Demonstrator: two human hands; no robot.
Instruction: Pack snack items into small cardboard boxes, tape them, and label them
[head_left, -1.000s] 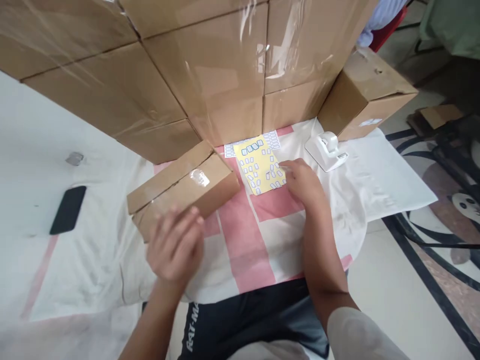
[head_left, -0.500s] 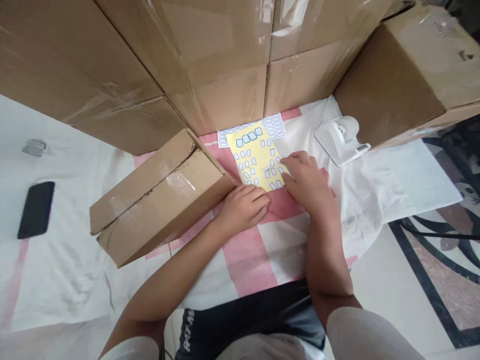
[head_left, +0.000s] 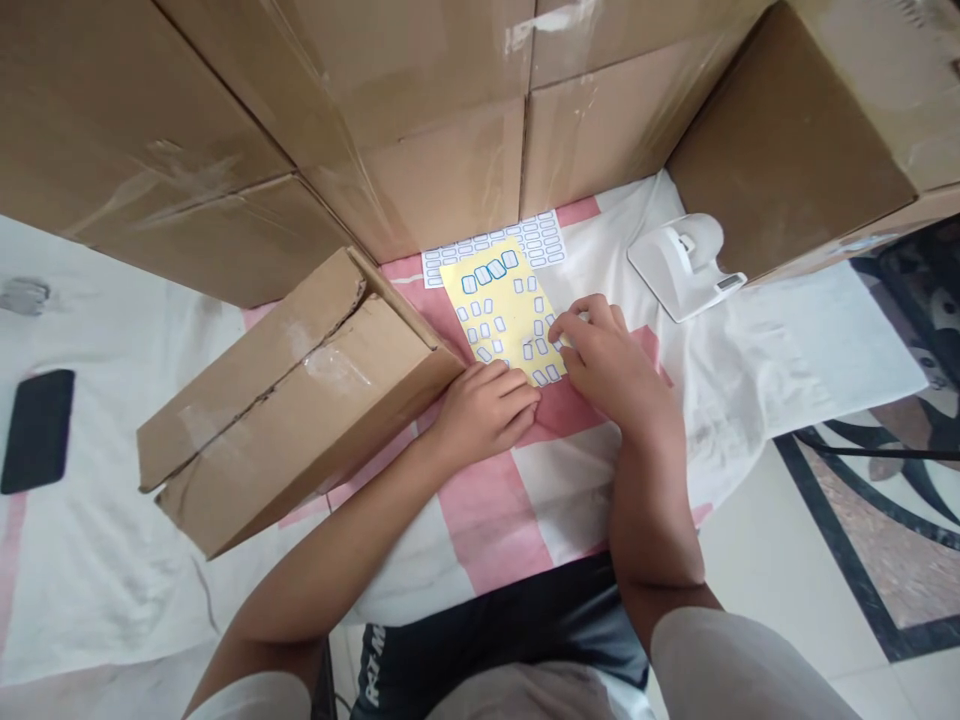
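Observation:
A yellow sheet (head_left: 510,310) lies on the cloth, dotted with small white blue-edged rectangles, with a row of larger ones near its top. Partly under its far end is a white sheet (head_left: 546,235) printed with a grid of similar rectangles. My left hand (head_left: 489,408) rests at the yellow sheet's near edge, fingers curled together; whatever they may hold is hidden. At the sheet's right edge, my right hand (head_left: 600,355) touches the paper with its fingertips. Its index finger and thumb are a little apart, and no held thing shows between them.
Left of my hands, a cardboard box (head_left: 300,400) stands close to the sheet. Large cartons (head_left: 450,170) form a wall behind, with another carton (head_left: 795,150) at the right. A white plastic device (head_left: 684,268) sits right of the sheets. A dark phone (head_left: 39,430) lies far left.
The view has shifted slightly, so the box and phone appear farther left. My right fingertips stay at the sheet's right edge with a small shift; my left hand keeps its place.

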